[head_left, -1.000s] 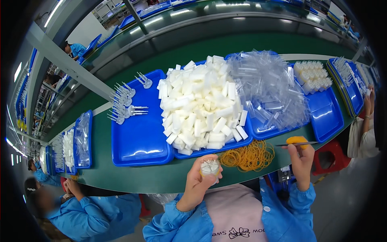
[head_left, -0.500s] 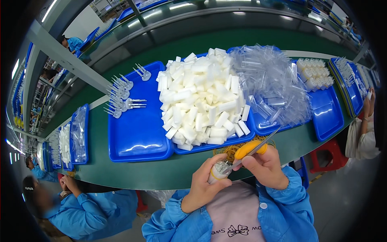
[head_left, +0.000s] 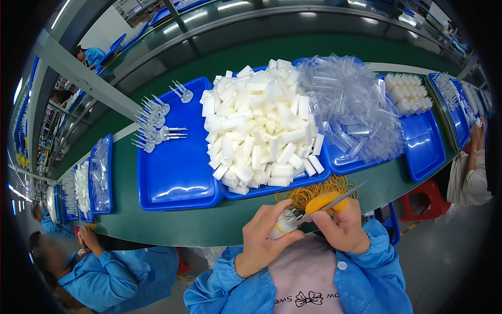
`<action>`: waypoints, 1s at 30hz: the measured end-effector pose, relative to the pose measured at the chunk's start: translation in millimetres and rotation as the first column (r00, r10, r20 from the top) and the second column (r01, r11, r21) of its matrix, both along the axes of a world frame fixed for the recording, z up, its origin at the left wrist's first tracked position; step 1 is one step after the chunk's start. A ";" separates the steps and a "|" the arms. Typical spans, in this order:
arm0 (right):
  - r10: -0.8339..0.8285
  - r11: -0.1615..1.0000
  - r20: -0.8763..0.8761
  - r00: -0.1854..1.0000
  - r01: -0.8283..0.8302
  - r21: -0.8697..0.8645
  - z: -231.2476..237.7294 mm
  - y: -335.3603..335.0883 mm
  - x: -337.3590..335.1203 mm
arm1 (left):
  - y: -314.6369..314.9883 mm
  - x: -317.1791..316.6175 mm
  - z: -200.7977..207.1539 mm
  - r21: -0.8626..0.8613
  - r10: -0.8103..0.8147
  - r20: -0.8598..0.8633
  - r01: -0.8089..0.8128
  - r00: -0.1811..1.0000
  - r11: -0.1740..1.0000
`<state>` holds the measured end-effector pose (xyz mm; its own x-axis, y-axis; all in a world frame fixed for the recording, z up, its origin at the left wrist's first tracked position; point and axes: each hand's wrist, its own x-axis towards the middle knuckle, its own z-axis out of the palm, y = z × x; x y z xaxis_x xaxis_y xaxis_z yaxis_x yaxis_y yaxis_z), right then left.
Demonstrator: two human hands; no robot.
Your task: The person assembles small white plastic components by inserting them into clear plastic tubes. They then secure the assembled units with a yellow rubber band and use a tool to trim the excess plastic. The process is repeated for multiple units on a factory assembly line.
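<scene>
My left hand (head_left: 264,240) is closed around a short white bundle (head_left: 282,226) with a yellow band about it. Clear plastic and small metallic bits show at the bundle's upper end. My right hand (head_left: 342,227) grips a slim metal tool with a yellow grip (head_left: 321,201), its kind unclear. One bare metal end points up and to the right; the other reaches toward the bundle's top, partly hidden by my fingers. Just beyond both hands, a pile of yellow-brown rubber bands (head_left: 300,196) lies on the green table (head_left: 172,227).
Ahead, a blue tray (head_left: 178,183) holds clear-based pieces with thin prongs. Beside it are heaped white foam blocks (head_left: 261,131), then clear plastic sleeves (head_left: 350,104). Banded white bundles (head_left: 408,94) stand in another tray. People sit at both sides; a red stool (head_left: 426,201) is at right.
The tool in my right hand has turned, its free end dropping lower, and uncovers more rubber bands. The bundle stays in my left hand, with little shift.
</scene>
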<state>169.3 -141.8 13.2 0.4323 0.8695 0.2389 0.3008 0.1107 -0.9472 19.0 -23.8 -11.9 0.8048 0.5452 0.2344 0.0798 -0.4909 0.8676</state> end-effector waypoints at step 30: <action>-0.063 0.985 -0.509 0.858 0.135 0.104 -18.1 5.2 11.6 | 6.8 7.5 -4.2 -0.547 -0.086 -0.011 0.066 0.996 0.835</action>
